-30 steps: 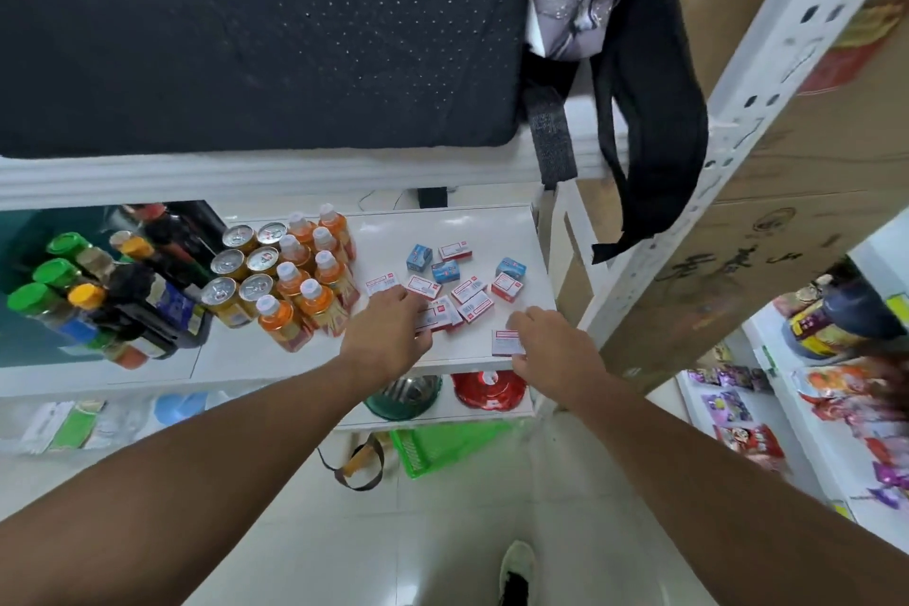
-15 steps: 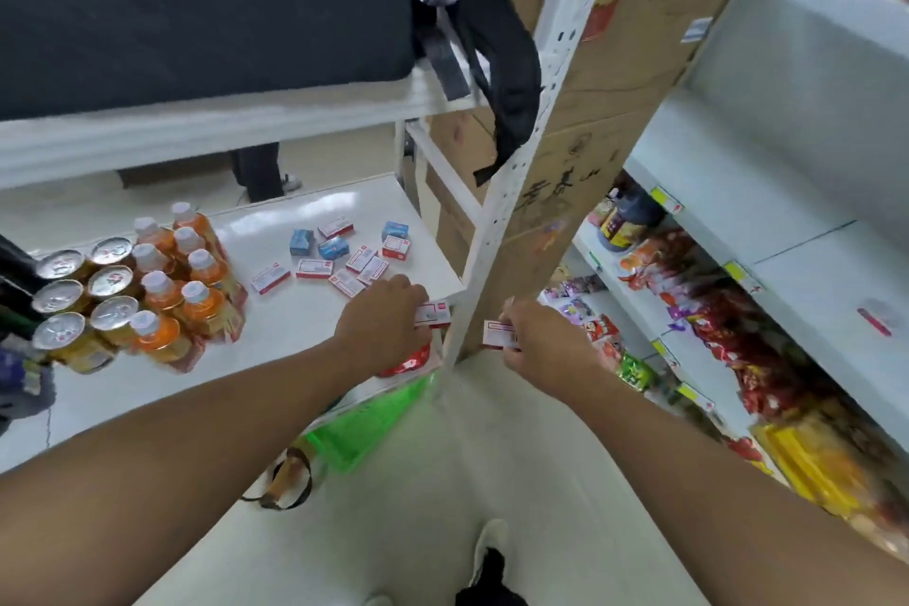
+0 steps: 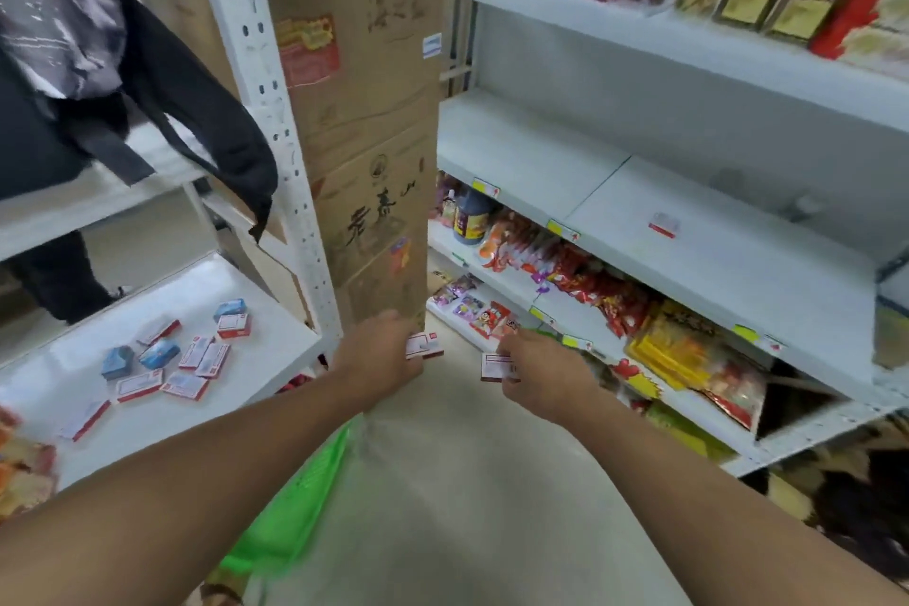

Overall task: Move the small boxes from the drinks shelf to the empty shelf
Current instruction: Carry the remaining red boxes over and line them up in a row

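Note:
My left hand (image 3: 381,352) grips a small red and white box (image 3: 424,345) over the aisle floor. My right hand (image 3: 543,372) pinches another small red and white box (image 3: 496,367) beside it. Several small boxes (image 3: 189,362), red-white and blue, still lie on the white drinks shelf (image 3: 236,276) at the left. The empty shelf (image 3: 565,172) is the bare white board at the right, at chest height; one small red and white box (image 3: 664,225) lies on it. Both hands are well short of that shelf.
A tall stack of cardboard cartons (image 3: 364,123) and a perforated white upright (image 3: 260,79) stand between the two racks. A black backpack (image 3: 162,103) hangs at the left. Snack packets (image 3: 639,325) fill the lower right shelves. A green basket (image 3: 295,497) sits on the floor.
Both hands lifted a box each off the drinks shelf and swung right into the aisle. My view turned right, bringing the empty shelf into sight.

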A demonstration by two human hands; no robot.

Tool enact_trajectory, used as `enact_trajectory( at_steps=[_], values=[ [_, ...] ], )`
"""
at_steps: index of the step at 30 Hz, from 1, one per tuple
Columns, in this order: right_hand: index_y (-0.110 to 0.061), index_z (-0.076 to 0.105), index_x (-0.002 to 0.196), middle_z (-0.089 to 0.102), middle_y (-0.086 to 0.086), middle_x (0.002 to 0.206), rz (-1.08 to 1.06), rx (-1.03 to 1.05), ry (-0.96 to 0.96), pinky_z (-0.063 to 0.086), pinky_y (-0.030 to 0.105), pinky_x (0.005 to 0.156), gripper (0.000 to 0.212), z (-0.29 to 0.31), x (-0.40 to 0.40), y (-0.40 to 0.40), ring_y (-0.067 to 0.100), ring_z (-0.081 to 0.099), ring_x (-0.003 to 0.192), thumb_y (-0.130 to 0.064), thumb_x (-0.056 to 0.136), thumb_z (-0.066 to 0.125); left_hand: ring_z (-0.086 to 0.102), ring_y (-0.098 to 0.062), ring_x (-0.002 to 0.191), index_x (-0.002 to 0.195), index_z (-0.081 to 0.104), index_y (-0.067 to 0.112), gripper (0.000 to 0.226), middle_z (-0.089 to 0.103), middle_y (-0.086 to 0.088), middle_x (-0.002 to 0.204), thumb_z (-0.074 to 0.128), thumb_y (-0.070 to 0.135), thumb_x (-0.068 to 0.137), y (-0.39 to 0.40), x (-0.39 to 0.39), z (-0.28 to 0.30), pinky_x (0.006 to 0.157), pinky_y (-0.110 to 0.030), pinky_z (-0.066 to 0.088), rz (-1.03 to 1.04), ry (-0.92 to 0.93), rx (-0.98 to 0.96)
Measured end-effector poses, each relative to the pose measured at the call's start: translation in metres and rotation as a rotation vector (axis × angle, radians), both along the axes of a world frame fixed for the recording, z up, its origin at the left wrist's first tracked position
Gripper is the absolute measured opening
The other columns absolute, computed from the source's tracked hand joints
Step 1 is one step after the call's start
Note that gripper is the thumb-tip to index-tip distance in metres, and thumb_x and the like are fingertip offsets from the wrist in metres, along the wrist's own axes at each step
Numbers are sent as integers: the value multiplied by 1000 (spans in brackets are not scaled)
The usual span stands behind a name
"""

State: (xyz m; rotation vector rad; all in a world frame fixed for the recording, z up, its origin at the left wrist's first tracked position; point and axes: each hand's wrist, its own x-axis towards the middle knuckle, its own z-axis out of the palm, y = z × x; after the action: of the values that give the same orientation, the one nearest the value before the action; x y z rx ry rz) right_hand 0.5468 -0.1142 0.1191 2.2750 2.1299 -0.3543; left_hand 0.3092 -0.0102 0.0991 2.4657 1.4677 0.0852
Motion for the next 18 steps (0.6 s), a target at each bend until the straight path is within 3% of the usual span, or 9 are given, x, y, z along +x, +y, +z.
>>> enact_trajectory(
  at_steps=[3,6,14,18],
  values=[
    [-25,60,113,63,-1,113,-74,3,12,54,38,77,24,1,50,-18,26,63,106,-31,89,63,63,-21,92,104,68,31,34,54,7,99,68,59,84,3,49,6,73,-40,57,-65,6,7],
    [-27,60,108,62,-2,110,-145,15,26,45,35,70,22,3,99,-31,25,64,105,-32,87,64,62,-21,94,105,67,31,28,57,6,103,68,54,88,1,98,17,76,-39,57,-120,32,14],
    [-24,60,129,61,1,117,-223,6,42,53,39,81,40,-11,204,-47,26,61,109,-37,91,65,62,-26,108,122,67,30,35,59,2,116,70,48,92,1,214,17,88,-43,59,-213,81,-2],
    [-25,60,132,61,1,118,-246,-9,67,54,40,82,44,-25,237,-53,27,61,111,-36,90,64,64,-25,106,117,69,29,32,61,3,114,69,45,89,3,258,10,85,-41,59,-252,99,-7]
  ],
)
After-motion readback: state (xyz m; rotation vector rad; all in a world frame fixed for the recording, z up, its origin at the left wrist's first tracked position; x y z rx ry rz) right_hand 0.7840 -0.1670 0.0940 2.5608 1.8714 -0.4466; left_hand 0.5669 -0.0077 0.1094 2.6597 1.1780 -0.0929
